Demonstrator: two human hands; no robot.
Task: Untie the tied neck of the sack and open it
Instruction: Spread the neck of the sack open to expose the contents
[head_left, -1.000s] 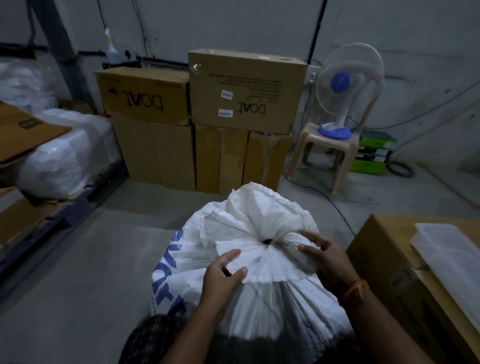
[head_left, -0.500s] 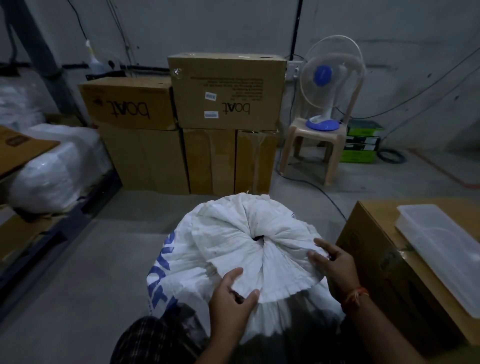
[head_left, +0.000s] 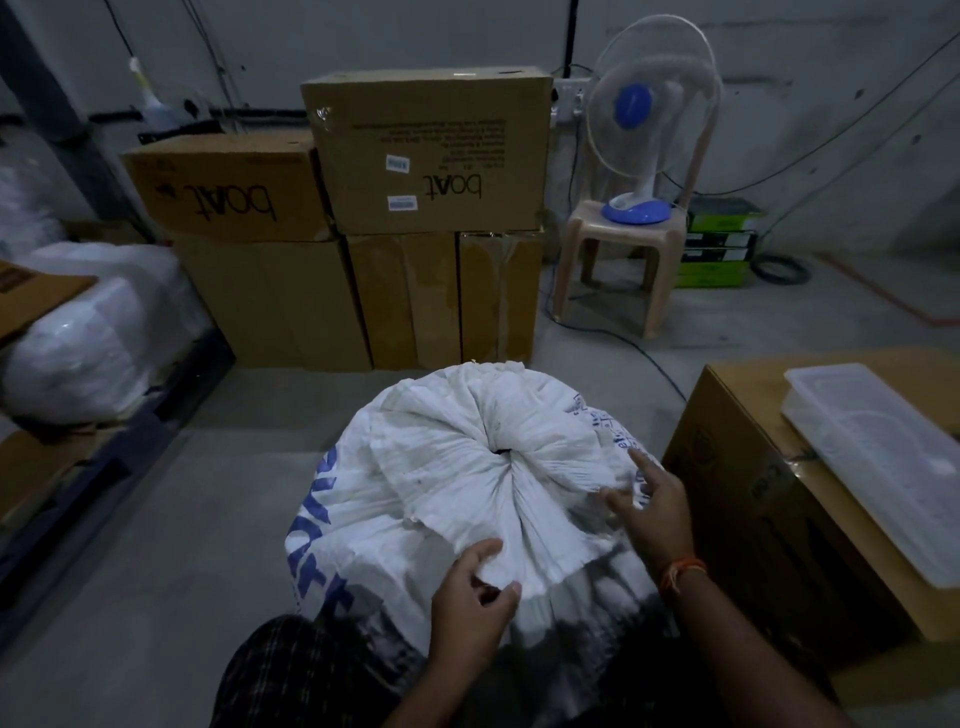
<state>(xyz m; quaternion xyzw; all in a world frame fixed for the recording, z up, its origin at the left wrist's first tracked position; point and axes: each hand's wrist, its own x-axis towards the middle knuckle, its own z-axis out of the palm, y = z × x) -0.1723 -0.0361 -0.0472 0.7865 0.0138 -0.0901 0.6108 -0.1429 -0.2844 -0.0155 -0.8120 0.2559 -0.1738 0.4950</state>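
- At nine o'clock, bulging white plastic-wrapped bundles (head_left: 88, 332) on a dark pallet, untouched.
- At twelve o'clock, stacked brown cardboard boxes (head_left: 426, 150) printed "boat" against the grey wall; no part in the job.
- Dead centre, reaching toward six o'clock: the big white woven sack with blue lettering (head_left: 415, 499), upright on the concrete floor, gathered neck (head_left: 501, 449) puckered round a small dark hole.
- Compared with a second back, neck flattened and splayed into a rosette rather than standing up as a tuft; looks loosened, though no tie visible and mouth not yet open.
- At six o'clock, left hand (head_left: 470, 597) pinching the near flap of the frill between thumb and fingers.
- At four o'clock, right hand (head_left: 649, 509) now spread, fingers straight, resting lightly on the frill's right edge instead of gripping the knot.
- At three o'clock, clear plastic lidded tray (head_left: 878, 467) on a brown carton (head_left: 769, 499).
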